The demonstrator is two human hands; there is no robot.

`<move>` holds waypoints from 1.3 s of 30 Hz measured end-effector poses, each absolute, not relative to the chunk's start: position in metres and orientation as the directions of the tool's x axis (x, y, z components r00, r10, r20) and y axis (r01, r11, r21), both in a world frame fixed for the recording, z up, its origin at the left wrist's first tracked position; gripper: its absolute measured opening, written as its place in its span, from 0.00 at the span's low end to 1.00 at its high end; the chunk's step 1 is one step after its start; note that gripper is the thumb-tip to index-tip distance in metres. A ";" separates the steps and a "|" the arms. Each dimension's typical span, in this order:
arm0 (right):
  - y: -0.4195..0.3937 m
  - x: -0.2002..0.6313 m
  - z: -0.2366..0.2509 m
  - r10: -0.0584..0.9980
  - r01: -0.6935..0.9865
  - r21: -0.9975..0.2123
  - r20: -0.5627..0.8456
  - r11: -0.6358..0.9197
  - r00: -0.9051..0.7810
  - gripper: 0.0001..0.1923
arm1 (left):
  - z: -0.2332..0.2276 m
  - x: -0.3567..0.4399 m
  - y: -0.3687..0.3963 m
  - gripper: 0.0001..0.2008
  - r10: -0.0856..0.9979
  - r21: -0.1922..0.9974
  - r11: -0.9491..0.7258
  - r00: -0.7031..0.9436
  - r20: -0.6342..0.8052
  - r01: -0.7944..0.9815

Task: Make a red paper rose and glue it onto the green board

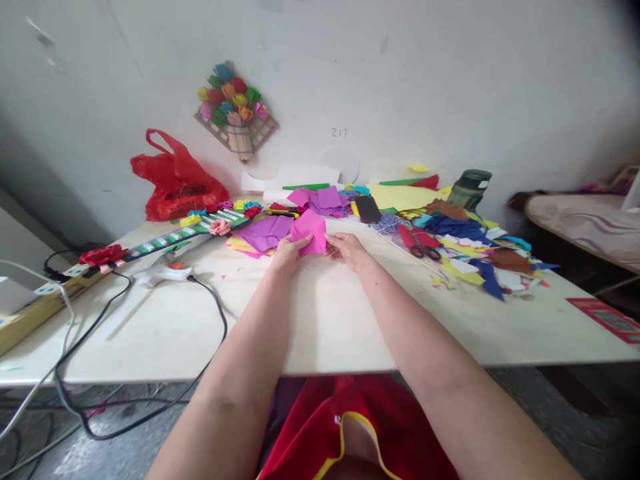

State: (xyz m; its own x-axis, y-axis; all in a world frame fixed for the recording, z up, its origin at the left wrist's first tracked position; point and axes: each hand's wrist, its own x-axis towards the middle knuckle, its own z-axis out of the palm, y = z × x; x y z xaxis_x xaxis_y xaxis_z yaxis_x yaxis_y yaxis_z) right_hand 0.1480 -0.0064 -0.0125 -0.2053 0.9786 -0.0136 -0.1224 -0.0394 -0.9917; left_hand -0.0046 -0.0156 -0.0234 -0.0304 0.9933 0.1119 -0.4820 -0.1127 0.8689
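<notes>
Both arms are stretched out over the table (320, 333). The left hand (286, 255) pinches the lower left edge of a pink paper (309, 233), fingers curled in narrow, thumb on top. The right hand (346, 248) grips the paper's right edge, fingers likewise closed tight on it. The paper sits between the two hands, near the far middle of the table, just above the surface; whether its lower edge touches the table I cannot tell. It is roughly square and looks folded, tilted up so its face looks back toward the camera, with one corner at the upper left. No clear long axis, though the top edge runs left to right.

Just behind it lies a purple stack (267, 231), and further back more purple sheets (325, 199). Red scissors (419, 241) lie to the right, among a heap of scraps (480, 260). A glue gun (167, 272) rests well to the left, and a red bag (175, 180) stands against the wall.
</notes>
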 end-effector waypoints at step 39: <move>-0.009 0.144 -0.010 0.991 0.054 -0.998 0.035 0.042 -0.132 0.11 | -0.029 -0.005 -0.009 0.09 0.996 0.826 -0.082 -0.014 0.089 -0.558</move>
